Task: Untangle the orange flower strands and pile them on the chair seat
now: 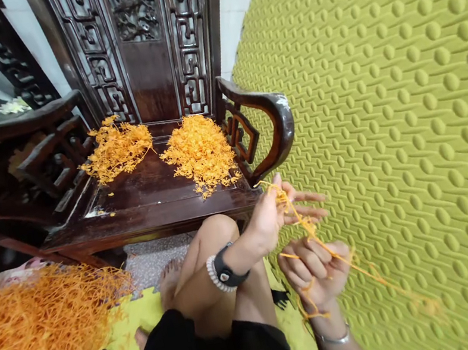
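My left hand, with a black band at the wrist, is raised to the right of the chair. Its thumb and forefinger pinch a thin orange strand with small clustered bits on it, while the other fingers stretch out. Just below, my right hand is closed, its fingers curled round the same strand. One length of it trails off to the lower right, blurred at the end, and a loose bit dangles by the right wrist. How the strand runs inside the fist is hidden.
Two piles of small orange pieces, a left pile and a right pile, lie on the seat of a dark carved wooden chair. A large heap of orange strands fills the lower left. A green padded wall rises at right.
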{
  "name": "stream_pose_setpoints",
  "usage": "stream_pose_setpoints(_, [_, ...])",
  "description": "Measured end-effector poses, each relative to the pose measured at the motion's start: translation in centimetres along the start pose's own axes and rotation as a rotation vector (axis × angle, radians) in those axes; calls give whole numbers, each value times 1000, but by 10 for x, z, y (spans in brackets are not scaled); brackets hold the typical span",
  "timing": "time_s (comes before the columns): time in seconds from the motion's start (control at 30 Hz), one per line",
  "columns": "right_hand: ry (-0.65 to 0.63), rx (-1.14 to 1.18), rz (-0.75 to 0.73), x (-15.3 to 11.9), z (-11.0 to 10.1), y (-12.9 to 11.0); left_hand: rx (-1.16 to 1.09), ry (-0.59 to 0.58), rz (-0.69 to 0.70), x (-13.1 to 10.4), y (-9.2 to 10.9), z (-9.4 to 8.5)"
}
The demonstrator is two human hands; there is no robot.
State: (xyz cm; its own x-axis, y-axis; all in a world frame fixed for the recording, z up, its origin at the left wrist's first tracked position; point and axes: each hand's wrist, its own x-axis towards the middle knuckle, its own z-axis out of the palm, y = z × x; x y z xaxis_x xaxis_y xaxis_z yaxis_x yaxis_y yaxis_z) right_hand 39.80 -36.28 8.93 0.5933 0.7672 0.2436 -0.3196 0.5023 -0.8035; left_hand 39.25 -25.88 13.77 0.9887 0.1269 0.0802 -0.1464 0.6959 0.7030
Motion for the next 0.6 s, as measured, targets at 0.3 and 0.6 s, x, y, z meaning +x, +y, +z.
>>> stream_pose_setpoints(0.3, [117, -587, -20, -11, 18, 8, 430, 430, 588, 29, 14, -28])
stream_pose_setpoints(0.6, [326, -916, -359, -22, 1, -2, 591, 515, 817, 102, 55, -49])
